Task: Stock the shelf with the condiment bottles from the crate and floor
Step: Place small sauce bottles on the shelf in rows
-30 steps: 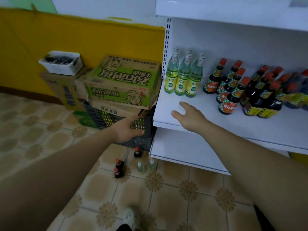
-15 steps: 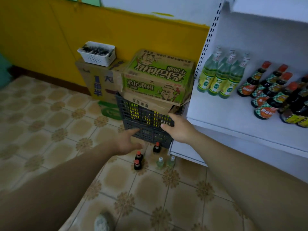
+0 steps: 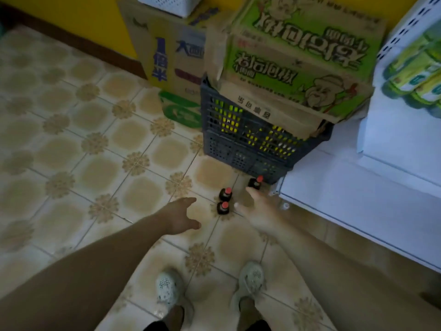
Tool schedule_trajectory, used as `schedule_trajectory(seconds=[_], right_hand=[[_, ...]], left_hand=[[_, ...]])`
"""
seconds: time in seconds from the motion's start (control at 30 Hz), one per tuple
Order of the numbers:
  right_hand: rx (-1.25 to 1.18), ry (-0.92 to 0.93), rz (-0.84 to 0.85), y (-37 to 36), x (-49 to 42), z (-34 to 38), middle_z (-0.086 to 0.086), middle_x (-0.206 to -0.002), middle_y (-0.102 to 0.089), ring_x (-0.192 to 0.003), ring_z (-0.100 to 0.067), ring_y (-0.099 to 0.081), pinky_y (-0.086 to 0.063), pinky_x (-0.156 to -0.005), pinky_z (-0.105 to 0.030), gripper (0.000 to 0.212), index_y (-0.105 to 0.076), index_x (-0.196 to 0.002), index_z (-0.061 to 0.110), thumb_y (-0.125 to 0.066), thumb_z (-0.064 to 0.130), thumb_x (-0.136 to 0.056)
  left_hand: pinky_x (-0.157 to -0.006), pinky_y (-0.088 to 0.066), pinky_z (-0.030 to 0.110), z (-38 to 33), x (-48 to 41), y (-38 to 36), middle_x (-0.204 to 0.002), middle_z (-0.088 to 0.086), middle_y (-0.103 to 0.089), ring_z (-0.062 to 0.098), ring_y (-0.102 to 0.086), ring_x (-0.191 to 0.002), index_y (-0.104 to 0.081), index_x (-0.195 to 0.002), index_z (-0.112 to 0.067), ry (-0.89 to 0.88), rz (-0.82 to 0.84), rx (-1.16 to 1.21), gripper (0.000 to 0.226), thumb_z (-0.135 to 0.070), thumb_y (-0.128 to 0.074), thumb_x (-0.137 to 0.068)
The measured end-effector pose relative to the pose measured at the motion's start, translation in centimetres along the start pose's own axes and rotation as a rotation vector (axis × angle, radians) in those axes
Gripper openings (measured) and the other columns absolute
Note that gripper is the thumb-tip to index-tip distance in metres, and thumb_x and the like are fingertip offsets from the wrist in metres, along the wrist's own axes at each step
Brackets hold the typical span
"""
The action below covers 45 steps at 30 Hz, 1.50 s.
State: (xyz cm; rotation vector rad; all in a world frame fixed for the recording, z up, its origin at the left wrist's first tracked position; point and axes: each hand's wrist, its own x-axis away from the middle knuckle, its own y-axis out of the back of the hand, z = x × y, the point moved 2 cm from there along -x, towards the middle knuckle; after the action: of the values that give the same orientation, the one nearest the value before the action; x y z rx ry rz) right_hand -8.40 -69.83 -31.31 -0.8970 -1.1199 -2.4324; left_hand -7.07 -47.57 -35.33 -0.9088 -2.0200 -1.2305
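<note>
Patterned beige tiled floor [image 3: 100, 149] fills the lower view, bounded by a yellow wall. A dark slatted crate [image 3: 243, 149] stands on the floor against the white shelf [image 3: 358, 201], with yellow-labelled stock visible through its slats. A green printed cardboard box [image 3: 298, 58] sits on top of the crate. Three red-capped bottles [image 3: 223, 208] stand upright on the floor just in front of the crate, two side by side and one nearer the crate's corner. Green-labelled bottles [image 3: 415, 75] stand on the shelf's upper level at the right edge. The left hand [image 3: 181, 217] hovers near the paired bottles, fingers spread and holding nothing. The right hand [image 3: 259, 210] is above the floor between the bottles and the shelf base, fingers extended and grasping nothing; contact with any bottle cannot be confirmed owing to blur. Two pale shoes [image 3: 250, 280] stand below.
</note>
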Motion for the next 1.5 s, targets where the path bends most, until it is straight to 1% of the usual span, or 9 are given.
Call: schedule_trajectory(seconds=[0.27, 0.4, 0.57, 0.83, 1.0, 1.13, 1.23, 1.4, 1.5], right_hand=[[-0.033, -0.068, 0.075, -8.1, -15.7, -10.0, -0.001, -0.156, -0.027, -0.140, -0.022, -0.033, -0.031, -0.102, -0.027, 0.071, -0.021, -0.151, 0.022, -0.054, 0.044, -0.094], [-0.049, -0.002, 0.081, -13.2, -24.0, -14.7, -0.001, -0.144, -0.045, -0.131, -0.024, -0.044, -0.036, -0.089, -0.025, 0.056, -0.036, -0.144, 0.022, -0.058, 0.034, -0.093], [-0.062, 0.066, 0.137, -20.5, -32.2, -19.9, -0.001, -0.142, -0.048, -0.128, -0.025, -0.047, -0.041, -0.102, -0.042, 0.062, -0.039, -0.141, 0.024, -0.067, 0.029, -0.086], [-0.161, 0.130, -0.052, -24.8, -36.8, -23.4, 0.006, -0.118, -0.061, -0.106, -0.015, -0.055, -0.038, -0.083, -0.026, 0.033, -0.050, -0.124, 0.027, -0.059, 0.028, -0.092], [-0.250, 0.138, -0.076, -21.9, -33.3, -21.7, 0.005, -0.115, -0.059, -0.108, -0.013, -0.053, -0.037, -0.086, -0.024, 0.030, -0.051, -0.123, 0.020, -0.056, 0.028, -0.095], [-0.313, 0.164, -0.105, -16.1, -26.3, -16.8, 0.010, -0.102, -0.059, -0.099, -0.010, -0.055, -0.039, -0.075, -0.018, 0.022, -0.053, -0.114, 0.021, -0.055, 0.030, -0.094], [-0.364, 0.195, -0.160, -10.3, -19.2, -10.9, 0.018, -0.091, -0.056, -0.090, -0.004, -0.053, -0.038, -0.072, -0.012, 0.012, -0.053, -0.103, 0.025, -0.055, 0.032, -0.094], [-0.489, 0.258, -0.392, -0.8, -6.4, 0.1, 0.014, -0.085, -0.060, -0.086, -0.009, -0.059, -0.051, -0.082, -0.037, 0.007, -0.055, -0.085, 0.038, -0.057, 0.040, -0.091], [-0.533, 0.292, -0.527, 4.0, 0.7, 6.0, 0.012, -0.078, -0.058, -0.072, -0.002, -0.055, -0.047, -0.073, -0.029, 0.012, -0.055, -0.082, 0.033, -0.056, 0.037, -0.093]], left_hand=[[-0.108, -0.036, 0.035, 5.1, -16.4, -9.4, -0.158, -0.002, -0.015, 0.025, -0.035, -0.137, -0.013, -0.151, -0.030, 0.122, 0.049, 0.129, 0.087, -0.040, -0.067, -0.084], [-0.104, -0.039, 0.034, 7.6, -25.2, -14.3, -0.158, 0.000, -0.016, 0.028, -0.036, -0.136, -0.013, -0.151, -0.030, 0.162, 0.036, 0.151, 0.089, -0.037, -0.070, -0.083], [-0.109, -0.032, 0.037, 9.8, -35.7, -19.5, -0.158, 0.005, -0.017, 0.029, -0.028, -0.140, -0.008, -0.151, -0.027, 0.178, -0.015, 0.116, 0.090, -0.031, -0.069, -0.085], [-0.089, -0.033, 0.027, 8.8, -43.8, -24.5, -0.153, 0.008, -0.030, 0.029, -0.038, -0.133, -0.001, -0.151, -0.033, 0.078, -0.016, 0.264, 0.087, -0.020, -0.062, -0.090], [-0.104, -0.031, 0.032, 8.0, -40.2, -22.6, -0.153, 0.004, -0.030, 0.027, -0.033, -0.138, -0.013, -0.150, -0.032, -0.003, -0.020, 0.270, 0.085, -0.017, -0.066, -0.086], [-0.110, -0.026, 0.035, 6.8, -32.8, -18.6, -0.157, 0.001, -0.019, 0.025, -0.022, -0.143, -0.008, -0.151, -0.030, -0.033, 0.064, 0.250, 0.099, -0.019, -0.074, -0.079], [-0.105, -0.028, 0.029, 4.8, -24.7, -13.9, -0.157, -0.002, -0.017, 0.020, -0.023, -0.142, -0.003, -0.151, -0.034, -0.109, 0.091, 0.281, 0.106, -0.020, -0.077, -0.076], [-0.096, -0.040, 0.030, -0.1, -9.7, -4.7, -0.133, -0.004, -0.047, 0.018, -0.048, -0.123, -0.016, -0.144, -0.031, -0.253, 0.027, 0.422, 0.099, -0.017, -0.081, -0.071], [-0.085, -0.048, 0.027, -3.7, -1.3, 0.7, -0.111, -0.014, -0.053, 0.006, -0.057, -0.102, -0.023, -0.138, -0.030, -0.366, 0.019, 0.483, 0.093, -0.013, -0.082, -0.068]])
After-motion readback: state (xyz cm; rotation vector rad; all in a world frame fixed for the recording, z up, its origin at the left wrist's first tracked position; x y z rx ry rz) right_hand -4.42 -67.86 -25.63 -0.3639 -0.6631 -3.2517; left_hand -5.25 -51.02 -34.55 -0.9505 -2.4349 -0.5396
